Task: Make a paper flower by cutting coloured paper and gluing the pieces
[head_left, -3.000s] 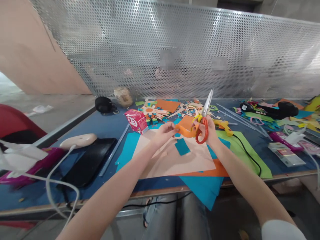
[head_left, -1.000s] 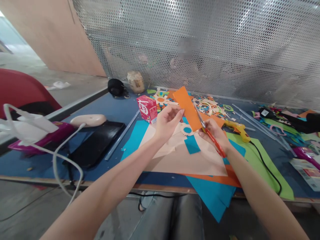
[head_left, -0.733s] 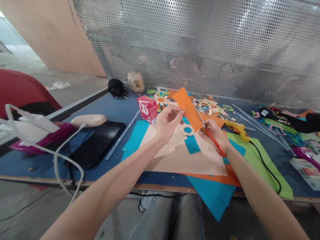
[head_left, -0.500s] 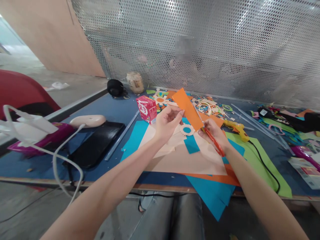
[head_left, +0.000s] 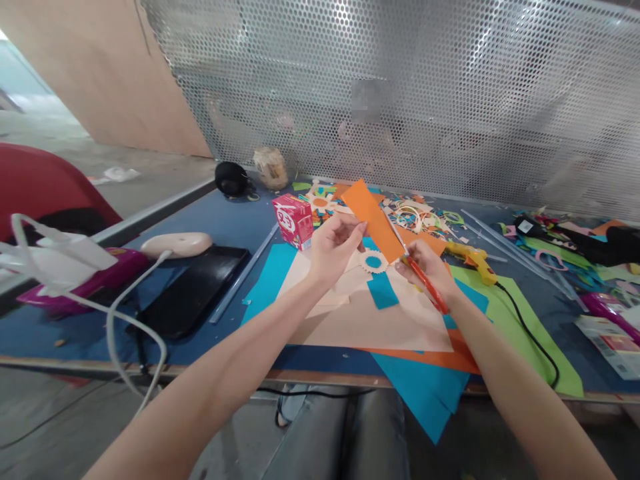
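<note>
My left hand (head_left: 339, 241) pinches the left edge of an orange paper strip (head_left: 374, 223), which is held up at a slant above the table. In my right hand (head_left: 429, 265) is a pair of scissors with red-orange handles (head_left: 426, 285). Their blades lie along the strip's right edge, near its lower corner. Below the strip, a cream paper ring with a toothed edge (head_left: 384, 265) rests on a large cream sheet (head_left: 360, 327). A small blue paper rectangle (head_left: 383, 293) lies just under the ring.
A pink box (head_left: 294, 223) stands left of the sheets. Paper scraps (head_left: 417, 215) spread behind my hands. At right lies a yellow glue gun (head_left: 473, 259) on green paper (head_left: 530, 327). A black tray-like object (head_left: 195, 293) and white cables (head_left: 113, 320) occupy the left side.
The scissor blades have opened along the strip's right edge, where less of them showed before. The strip has tilted slightly to the left. My left hand keeps its pinch.
</note>
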Motion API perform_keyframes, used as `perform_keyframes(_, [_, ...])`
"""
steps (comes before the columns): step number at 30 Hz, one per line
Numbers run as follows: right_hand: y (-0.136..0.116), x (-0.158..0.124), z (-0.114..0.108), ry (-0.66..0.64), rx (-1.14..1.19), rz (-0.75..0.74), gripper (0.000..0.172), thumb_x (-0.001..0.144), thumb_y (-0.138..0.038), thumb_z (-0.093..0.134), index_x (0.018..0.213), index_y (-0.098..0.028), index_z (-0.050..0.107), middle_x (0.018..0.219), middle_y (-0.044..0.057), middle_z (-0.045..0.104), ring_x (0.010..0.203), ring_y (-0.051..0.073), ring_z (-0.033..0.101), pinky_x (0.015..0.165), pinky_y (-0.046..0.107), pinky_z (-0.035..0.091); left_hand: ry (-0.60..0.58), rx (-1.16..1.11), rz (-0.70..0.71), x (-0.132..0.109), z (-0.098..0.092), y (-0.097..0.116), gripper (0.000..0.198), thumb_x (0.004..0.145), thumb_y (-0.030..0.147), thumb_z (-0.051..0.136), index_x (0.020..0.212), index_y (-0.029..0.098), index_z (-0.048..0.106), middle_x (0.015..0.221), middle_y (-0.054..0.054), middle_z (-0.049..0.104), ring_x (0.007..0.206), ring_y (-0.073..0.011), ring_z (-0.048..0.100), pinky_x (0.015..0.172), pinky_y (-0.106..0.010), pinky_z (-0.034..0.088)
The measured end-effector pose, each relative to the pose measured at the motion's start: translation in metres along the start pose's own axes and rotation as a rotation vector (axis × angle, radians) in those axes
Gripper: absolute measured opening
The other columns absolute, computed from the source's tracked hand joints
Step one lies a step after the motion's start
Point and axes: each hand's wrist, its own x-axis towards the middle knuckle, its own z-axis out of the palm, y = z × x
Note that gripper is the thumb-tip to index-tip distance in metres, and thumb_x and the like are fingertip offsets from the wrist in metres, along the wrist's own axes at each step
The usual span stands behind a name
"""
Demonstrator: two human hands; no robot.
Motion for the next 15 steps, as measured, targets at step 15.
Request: perform_keyframes(15, [0.0062, 0.0018, 0.0003, -0.01, -0.051, -0.027, 0.035, 0.07, -0.048, 0.059, 0.077, -0.023, 0.036, 0.067, -0.004, 0.046, 0.057, 0.011, 0.044, 0.055, 0.027, 0.038, 0.018, 0.008, -0.007, 0.0014, -0.0027, -0.001, 0.016, 0.071, 0.029, 0.063, 0.068, 0.016, 0.054, 0.062, 0.002, 0.057, 0.042, -0.0064, 0.053, 0.04, -0.02, 0.04])
